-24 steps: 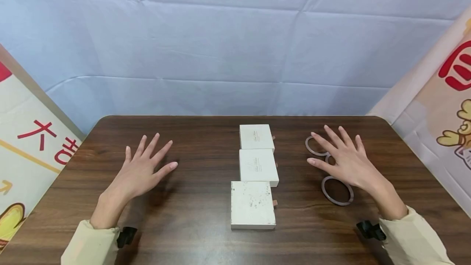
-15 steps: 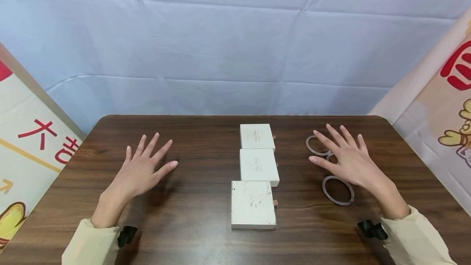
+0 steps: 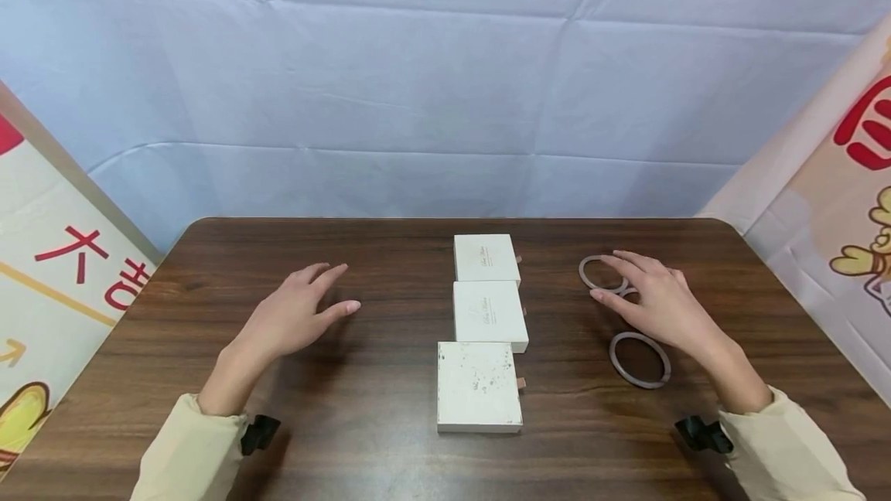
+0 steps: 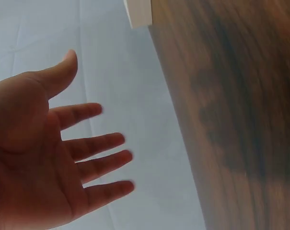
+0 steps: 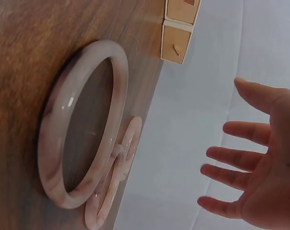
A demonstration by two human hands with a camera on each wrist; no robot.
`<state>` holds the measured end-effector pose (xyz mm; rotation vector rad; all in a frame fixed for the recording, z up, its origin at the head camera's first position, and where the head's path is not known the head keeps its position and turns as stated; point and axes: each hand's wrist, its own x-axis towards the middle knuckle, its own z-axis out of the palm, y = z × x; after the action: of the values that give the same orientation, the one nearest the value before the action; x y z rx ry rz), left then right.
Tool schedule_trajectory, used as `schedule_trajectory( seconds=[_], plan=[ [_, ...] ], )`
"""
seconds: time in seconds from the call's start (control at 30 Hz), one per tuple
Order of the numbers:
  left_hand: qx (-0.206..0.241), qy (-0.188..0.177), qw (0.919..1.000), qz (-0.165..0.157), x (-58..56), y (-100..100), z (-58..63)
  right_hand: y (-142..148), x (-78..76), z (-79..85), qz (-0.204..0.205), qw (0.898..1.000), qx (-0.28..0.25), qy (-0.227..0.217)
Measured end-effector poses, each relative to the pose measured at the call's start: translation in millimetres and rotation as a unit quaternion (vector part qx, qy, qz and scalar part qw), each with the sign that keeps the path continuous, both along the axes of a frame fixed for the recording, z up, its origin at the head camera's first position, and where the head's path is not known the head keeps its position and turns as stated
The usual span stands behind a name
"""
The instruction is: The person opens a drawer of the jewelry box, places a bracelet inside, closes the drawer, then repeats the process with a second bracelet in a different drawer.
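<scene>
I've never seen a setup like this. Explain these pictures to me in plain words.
There is no machine here: a person works with two bare hands. One camera sits on the head and looks forward and down, giving the wide picture. Each wrist wears a camera too, giving a close view of that hand.

On the brown table three white boxes lie in a row running away from the person. To their right lie three rings, two of them partly hidden behind the right hand in the wide picture. The right wrist view shows the rings sideways on.

The left hand is to the left of the boxes. The wrist views show both hands with fingers spread and nothing in either grip.
</scene>
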<state>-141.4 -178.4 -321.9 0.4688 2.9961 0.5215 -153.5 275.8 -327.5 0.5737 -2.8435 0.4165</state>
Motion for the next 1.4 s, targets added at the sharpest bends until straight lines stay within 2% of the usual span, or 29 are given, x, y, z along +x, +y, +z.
schedule_trajectory(
  seconds=[0.1,0.3,0.5,0.77,1.0,1.4],
  plan=[
    [0.013,-0.030,0.9995,-0.002,-0.2,7.9,0.5,-2.1,0.6,-0.4,0.009,0.999,-0.034,-0.014],
    [0.049,-0.067,0.9959,-0.035,-1.2,24.3,-2.6,-7.5,0.8,-1.9,0.028,0.995,-0.085,-0.045],
    [0.069,-0.090,0.9925,-0.045,0.2,40.1,-9.3,-13.0,0.6,-2.3,0.041,0.994,-0.080,-0.056],
    [0.117,-0.120,0.9821,-0.087,0.3,58.0,-16.5,-21.6,2.6,-3.0,0.037,0.992,-0.068,-0.096],
    [0.161,-0.161,0.9710,-0.071,1.1,72.2,-22.9,-26.5,3.5,-6.2,0.052,0.988,-0.077,-0.121],
    [0.231,-0.224,0.9454,-0.049,4.4,87.1,-26.9,-29.3,5.2,-6.1,0.057,0.986,-0.079,-0.133]
  ],
)
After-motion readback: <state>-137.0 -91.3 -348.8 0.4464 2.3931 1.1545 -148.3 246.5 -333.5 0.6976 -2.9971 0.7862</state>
